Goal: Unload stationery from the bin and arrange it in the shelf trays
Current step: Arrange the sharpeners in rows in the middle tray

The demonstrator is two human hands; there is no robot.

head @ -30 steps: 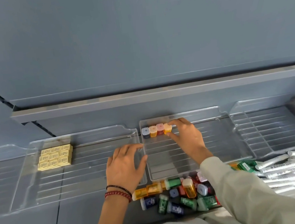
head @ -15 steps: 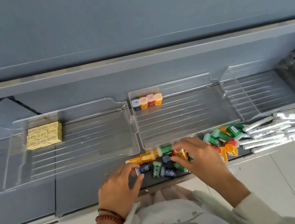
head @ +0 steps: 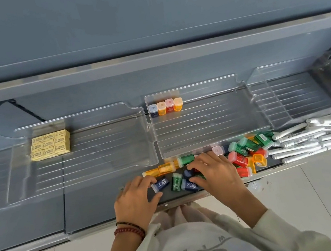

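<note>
Sharpeners (head: pixel 241 157) crowd shelf edge (head: pixel 176 203); L hand (head: pixel 135 202) pinches blue sharpener (head: pixel 160 184), R hand (head: pixel 216 173) grip unclear; mid tray (head: pixel 204 129) roomy.

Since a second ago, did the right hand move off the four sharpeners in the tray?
Yes. The right hand pulled back from the row of four sharpeners, out of the clear tray, to the loose pile in front.

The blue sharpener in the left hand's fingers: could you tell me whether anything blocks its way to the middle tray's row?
Only low things: the orange sharpeners lying just beyond the blue sharpener, then the clear front wall of the middle tray. The tray floor before the row of four is bare.
</note>
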